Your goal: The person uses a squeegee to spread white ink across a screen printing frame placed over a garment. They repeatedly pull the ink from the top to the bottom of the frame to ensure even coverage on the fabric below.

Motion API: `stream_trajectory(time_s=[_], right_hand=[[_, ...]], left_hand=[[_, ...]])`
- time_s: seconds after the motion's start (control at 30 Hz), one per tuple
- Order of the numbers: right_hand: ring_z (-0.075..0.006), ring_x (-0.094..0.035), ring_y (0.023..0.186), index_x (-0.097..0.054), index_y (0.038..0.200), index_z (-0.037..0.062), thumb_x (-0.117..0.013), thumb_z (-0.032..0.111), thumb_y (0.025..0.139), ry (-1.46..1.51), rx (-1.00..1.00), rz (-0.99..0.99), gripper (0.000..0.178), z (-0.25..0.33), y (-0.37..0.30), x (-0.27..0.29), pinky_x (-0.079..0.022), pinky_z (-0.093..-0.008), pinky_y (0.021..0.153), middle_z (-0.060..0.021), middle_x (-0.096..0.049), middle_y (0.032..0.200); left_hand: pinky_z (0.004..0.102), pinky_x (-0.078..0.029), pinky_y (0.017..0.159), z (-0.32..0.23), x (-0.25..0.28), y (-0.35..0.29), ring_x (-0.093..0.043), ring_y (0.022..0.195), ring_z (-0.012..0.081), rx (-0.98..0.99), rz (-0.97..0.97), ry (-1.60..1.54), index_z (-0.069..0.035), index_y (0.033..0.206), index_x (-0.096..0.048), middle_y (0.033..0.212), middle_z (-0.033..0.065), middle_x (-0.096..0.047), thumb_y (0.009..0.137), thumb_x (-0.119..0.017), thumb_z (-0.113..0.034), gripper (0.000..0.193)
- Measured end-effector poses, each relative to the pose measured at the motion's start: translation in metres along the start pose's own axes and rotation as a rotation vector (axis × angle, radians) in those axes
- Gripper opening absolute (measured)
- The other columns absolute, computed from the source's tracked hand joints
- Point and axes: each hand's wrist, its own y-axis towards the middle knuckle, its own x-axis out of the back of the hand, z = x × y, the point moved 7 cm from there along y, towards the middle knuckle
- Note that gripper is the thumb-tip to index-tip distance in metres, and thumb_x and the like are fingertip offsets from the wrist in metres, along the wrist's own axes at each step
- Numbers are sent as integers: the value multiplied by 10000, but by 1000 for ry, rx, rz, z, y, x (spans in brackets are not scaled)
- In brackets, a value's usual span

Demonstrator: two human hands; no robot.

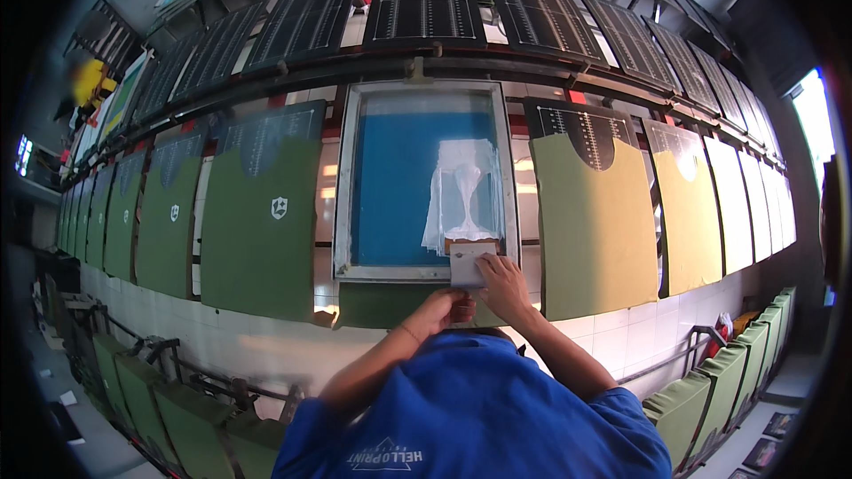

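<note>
Squeegee (467, 270) sat across near edge of screen (390, 272), right of centre, right hand (504, 286) gripped squeegee, left hand (440, 310) curled just below, its hold unclear, white ink (468, 182) lay inside screen, green shirt (257, 248) left of screen.

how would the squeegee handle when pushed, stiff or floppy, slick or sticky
The squeegee is probably stiff: its flat grey face looks unbent under the right hand. It may slide slickly, since its brown edge meets a smooth, wet-looking white smear. It is likely fairly light, being small beside the framed screen.
</note>
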Motion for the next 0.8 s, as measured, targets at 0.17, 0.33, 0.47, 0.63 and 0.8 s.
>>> stream_trajectory(time_s=[0.17, 0.33, 0.47, 0.63, 0.8], right_hand=[[-311, -575, 1045, -629, 1130, 42, -695, 63, 660, -164, 31, 17, 475, 0, 27, 3, -477, -403, 915, -106, -625, 1101], [-339, -623, 1000, -695, 1020, 66, -715, 122, 672, -45, -49, 153, 354, -31, 93, 17, -503, -428, 876, -127, -669, 1025], [-372, -645, 962, -700, 1009, 90, -692, 130, 699, -10, -80, 83, 312, -63, 169, 45, -513, -463, 868, -162, -674, 1009], [-353, -646, 974, -711, 978, 81, -701, 120, 719, -103, 1, 20, 263, -78, 243, 49, -523, -451, 860, -138, -673, 988], [-323, -659, 969, -725, 958, 112, -708, 110, 731, -187, -31, 15, 228, -75, 224, 29, -533, -435, 844, -111, -680, 985]], left_hand=[[359, -587, 764, -2, 2, 17, -691, 851, 237, -75, -49, -213, -14, 1018, -626, 946, 120, -700, 1015, -564, -262, 255], [332, -582, 753, -5, 1, 20, -685, 852, 215, -123, -152, -155, -4, 1005, -626, 942, 116, -698, 1010, -585, -308, 306], [321, -579, 743, -4, 0, 18, -686, 846, 210, -102, -161, -163, 1, 1015, -632, 946, 116, -699, 1008, -586, -327, 331], [316, -576, 749, -5, 0, 16, -688, 852, 211, -85, -171, -149, 2, 1018, -643, 960, 120, -703, 1006, -590, -330, 336], [311, -588, 722, -4, 1, 17, -704, 832, 212, -92, -166, -152, -14, 970, -627, 947, 122, -714, 1012, -579, -310, 303]])
